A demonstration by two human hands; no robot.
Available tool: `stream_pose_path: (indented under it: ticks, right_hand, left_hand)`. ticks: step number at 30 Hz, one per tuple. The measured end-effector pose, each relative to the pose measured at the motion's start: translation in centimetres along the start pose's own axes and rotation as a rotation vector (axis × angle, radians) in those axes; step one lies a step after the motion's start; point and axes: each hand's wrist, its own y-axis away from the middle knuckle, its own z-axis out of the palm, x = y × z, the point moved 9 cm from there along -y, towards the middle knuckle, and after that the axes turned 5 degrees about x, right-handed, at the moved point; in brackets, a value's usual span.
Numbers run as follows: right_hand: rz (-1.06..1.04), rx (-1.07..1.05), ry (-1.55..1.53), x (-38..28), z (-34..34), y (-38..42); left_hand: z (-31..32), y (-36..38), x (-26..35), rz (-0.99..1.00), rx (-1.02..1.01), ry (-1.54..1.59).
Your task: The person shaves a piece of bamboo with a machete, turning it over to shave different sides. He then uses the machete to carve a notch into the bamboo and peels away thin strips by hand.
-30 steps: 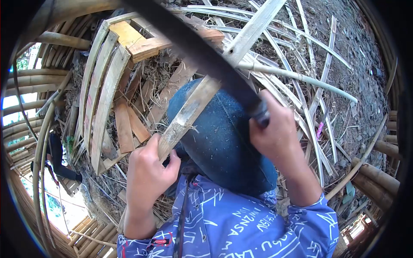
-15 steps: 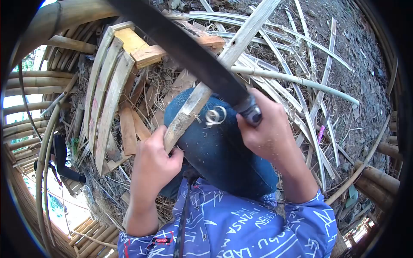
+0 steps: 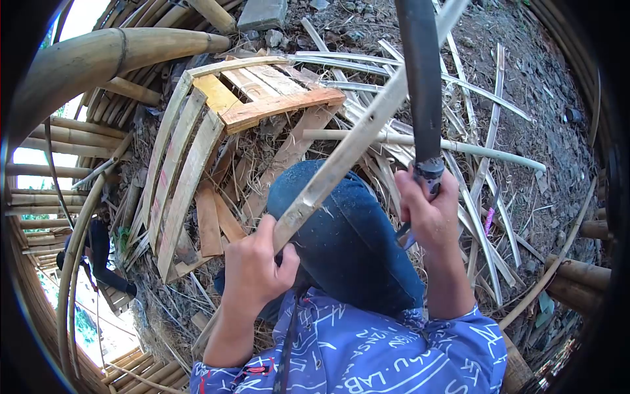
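Observation:
My left hand (image 3: 259, 266) grips the near end of a long wooden strip (image 3: 351, 141), which slants up and right across my raised knee (image 3: 348, 243). Fresh pale cuts mark the strip close to my fingers. In my right hand (image 3: 430, 203) is a machete (image 3: 423, 85), held by its dark handle with the broad blade pointing away from me. The blade overlaps the far part of the strip in this view.
A slatted wooden crate (image 3: 282, 108) lies ahead to the left. Split bamboo strips (image 3: 489, 148) and a thin pole (image 3: 472, 150) litter the ground at right. Thick bamboo poles (image 3: 131, 52) frame the left side, with a person (image 3: 98, 253) beyond them.
The machete has swung to the right, off the strip's near part, and now points nearly straight ahead. A curled shaving has gone from my knee. My left hand still holds the strip.

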Motion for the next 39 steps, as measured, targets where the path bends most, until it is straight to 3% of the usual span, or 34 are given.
stream_pose_path:
  ticks: [4, 16, 23, 26, 32, 39]
  right_hand:
    - [-0.008, 0.091, 0.066, 0.6, -2.6, -0.3]
    - [-0.526, 0.398, 0.697, -6.1, -8.3, -1.5]
    - [-0.481, 0.474, 0.812, -7.8, -10.1, -3.7]
    - [-0.445, 0.503, 0.844, -7.7, -10.5, -4.2]
    - [-0.466, 0.498, 0.875, -7.9, -9.8, -3.9]
    - [-0.343, 0.386, 0.864, -6.2, -8.2, -3.1]
  left_hand:
    - [0.6, 1.4, -1.3, 0.057, -0.029, 0.047]
    - [0.3, 3.3, -3.9, -0.016, -0.146, 0.211]
    - [-1.1, 5.2, -8.5, -0.178, -0.142, 0.22]
    - [-1.2, 6.8, -11.5, -0.18, -0.136, 0.189]
    - [-2.4, 8.0, -12.6, -0.096, -0.122, 0.113]
    - [-4.0, 8.9, -12.5, -0.033, -0.066, -0.017]
